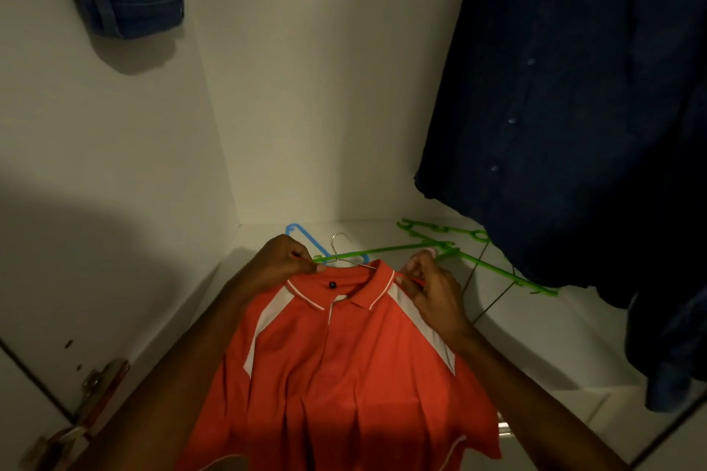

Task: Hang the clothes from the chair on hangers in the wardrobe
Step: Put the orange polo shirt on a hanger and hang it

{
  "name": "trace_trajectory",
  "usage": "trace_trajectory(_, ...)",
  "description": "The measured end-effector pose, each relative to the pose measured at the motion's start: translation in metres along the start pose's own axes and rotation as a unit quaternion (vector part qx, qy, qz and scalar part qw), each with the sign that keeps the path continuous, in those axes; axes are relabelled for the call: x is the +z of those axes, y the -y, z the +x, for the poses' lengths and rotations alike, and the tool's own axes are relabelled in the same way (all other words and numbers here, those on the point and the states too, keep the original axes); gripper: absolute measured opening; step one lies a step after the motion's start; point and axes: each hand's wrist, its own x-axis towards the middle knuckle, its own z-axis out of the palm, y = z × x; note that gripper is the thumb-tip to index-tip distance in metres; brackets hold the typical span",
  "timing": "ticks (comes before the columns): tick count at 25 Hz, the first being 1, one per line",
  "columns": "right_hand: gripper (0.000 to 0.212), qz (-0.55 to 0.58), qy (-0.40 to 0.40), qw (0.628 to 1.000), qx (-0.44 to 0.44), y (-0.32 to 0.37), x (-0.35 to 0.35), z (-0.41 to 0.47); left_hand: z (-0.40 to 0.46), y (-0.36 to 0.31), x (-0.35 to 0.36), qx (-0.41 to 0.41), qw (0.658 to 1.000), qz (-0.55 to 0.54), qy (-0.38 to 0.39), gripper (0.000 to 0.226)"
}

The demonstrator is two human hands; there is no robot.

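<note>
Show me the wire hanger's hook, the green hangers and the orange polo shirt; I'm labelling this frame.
wire hanger [339, 245], head view, on its metal hook above the collar.
green hangers [478, 262], head view, on one long green arm.
orange polo shirt [336, 367], head view, on its chest.

orange polo shirt [344, 367] | white trim, collar up, front facing | wire hanger [341, 249] hook above collar

Counted: one orange polo shirt [336, 367]; one wire hanger [342, 247]; one blue hanger [302, 237]; two green hangers [451, 245]; two dark denim garments [574, 107] hung; two hands [285, 260].
</note>
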Motion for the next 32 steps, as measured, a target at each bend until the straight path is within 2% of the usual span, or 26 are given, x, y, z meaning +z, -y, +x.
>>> trace_trajectory(3, 0.037, -0.023, 0.008, 1.000, 0.019, 0.006, -0.021, 0.005, -0.016, -0.022, -0.009, 0.022, 0.999, -0.027, -0.006, 0.015)
trace_trajectory(6, 0.057, -0.081, -0.031, 0.995, -0.047, 0.013, -0.044, 0.000, -0.033, -0.049, -0.030, 0.057, 0.994, -0.044, 0.077, 0.026)
trace_trajectory(12, 0.042, -0.062, -0.084, 0.991, -0.079, 0.047, -0.089, -0.016, -0.073, -0.087, -0.054, 0.083, 0.979, 0.024, 0.186, 0.043)
trace_trajectory(14, 0.042, -0.037, -0.092, 0.992, -0.083, 0.054, -0.107, -0.021, -0.089, -0.092, -0.051, 0.102, 0.982, 0.044, 0.155, 0.051)
trace_trajectory(16, 0.045, -0.013, -0.090, 0.992, -0.089, 0.059, -0.125, -0.029, -0.105, -0.100, -0.049, 0.097, 0.989, 0.016, 0.114, 0.058)
trace_trajectory(20, 0.044, 0.015, -0.104, 0.987, -0.124, 0.086, -0.179, -0.030, -0.151, -0.139, -0.054, 0.130, 0.986, -0.017, 0.102, 0.033)
trace_trajectory(23, 0.038, 0.051, -0.124, 0.983, -0.124, 0.117, -0.214, -0.023, -0.177, -0.167, -0.073, 0.154, 0.986, -0.040, 0.052, 0.024)
trace_trajectory(28, 0.039, 0.040, -0.148, 0.977, -0.151, 0.146, -0.261, -0.028, -0.207, -0.192, -0.091, 0.152, 0.985, 0.065, -0.039, 0.014)
trace_trajectory(29, 0.037, 0.040, -0.151, 0.976, -0.151, 0.151, -0.269, -0.029, -0.209, -0.195, -0.096, 0.150, 0.983, 0.087, -0.061, 0.018)
trace_trajectory(32, 0.031, 0.037, -0.159, 0.974, -0.159, 0.171, -0.293, -0.029, -0.215, -0.206, -0.109, 0.154, 0.965, 0.161, -0.139, 0.054)
